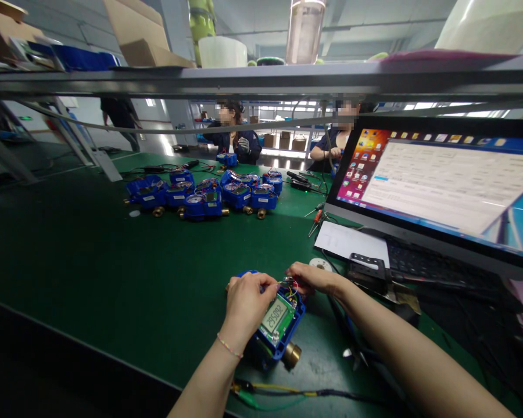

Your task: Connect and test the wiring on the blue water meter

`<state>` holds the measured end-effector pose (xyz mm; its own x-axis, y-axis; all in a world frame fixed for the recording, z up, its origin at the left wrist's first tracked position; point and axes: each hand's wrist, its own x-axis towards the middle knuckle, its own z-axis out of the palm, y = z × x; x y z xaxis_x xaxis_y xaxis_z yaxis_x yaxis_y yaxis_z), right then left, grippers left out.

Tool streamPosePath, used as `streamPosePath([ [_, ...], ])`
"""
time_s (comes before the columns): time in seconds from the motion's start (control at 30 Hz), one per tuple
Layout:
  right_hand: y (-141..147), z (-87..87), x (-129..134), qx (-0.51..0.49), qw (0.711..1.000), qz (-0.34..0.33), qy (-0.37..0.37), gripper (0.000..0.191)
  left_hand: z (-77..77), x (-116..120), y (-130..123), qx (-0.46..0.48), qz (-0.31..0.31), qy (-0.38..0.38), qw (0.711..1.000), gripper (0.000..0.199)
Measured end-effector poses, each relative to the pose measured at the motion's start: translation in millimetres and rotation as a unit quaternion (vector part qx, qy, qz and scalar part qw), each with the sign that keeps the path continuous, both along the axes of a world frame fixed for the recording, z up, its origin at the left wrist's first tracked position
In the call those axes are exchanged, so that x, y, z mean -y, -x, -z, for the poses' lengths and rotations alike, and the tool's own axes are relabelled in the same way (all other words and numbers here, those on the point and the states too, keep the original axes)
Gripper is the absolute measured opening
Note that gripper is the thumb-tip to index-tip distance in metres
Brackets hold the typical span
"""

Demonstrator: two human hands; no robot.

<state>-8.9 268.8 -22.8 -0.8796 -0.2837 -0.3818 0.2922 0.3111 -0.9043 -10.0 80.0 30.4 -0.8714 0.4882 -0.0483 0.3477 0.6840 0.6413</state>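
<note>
A blue water meter (275,331) with its LCD board exposed is steadied under the closed left hand (246,302) while thin wires (291,288) are pinched by the right hand (310,277) (wiring apparently underway), a keyboard (436,264) lying beyond, so fine fingertip control seems needed next.

Under the left hand (245,302) sits a water meter (275,328) in glossy blue plastic, its green circuit board matt around a shiny little display. Just below that hand, a brass fitting (292,354) gleams, smooth polished metal. Beneath both hands, the green table mat (91,261) looks matt and faintly rubbery. Past the right hand (310,277), white paper (346,241) lies flat and dull beside a glossy monitor (444,186).
</note>
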Motion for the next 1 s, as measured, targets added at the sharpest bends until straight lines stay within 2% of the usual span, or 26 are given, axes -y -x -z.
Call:
streamPosePath([
  [0.37, -3.2, 14.3, -2.0, 0.000, 0.998, 0.001, 0.066, 0.026, -0.6, 0.9, 0.5, -0.002, 0.000, -0.003, 1.000, 0.017],
  [1.0, -6.2, 31.8, -8.3, -0.025, 0.988, -0.046, 0.143, 0.039, 1.9, 3.8, -0.1, -0.005, 0.002, -0.010, 1.000, 0.017],
])
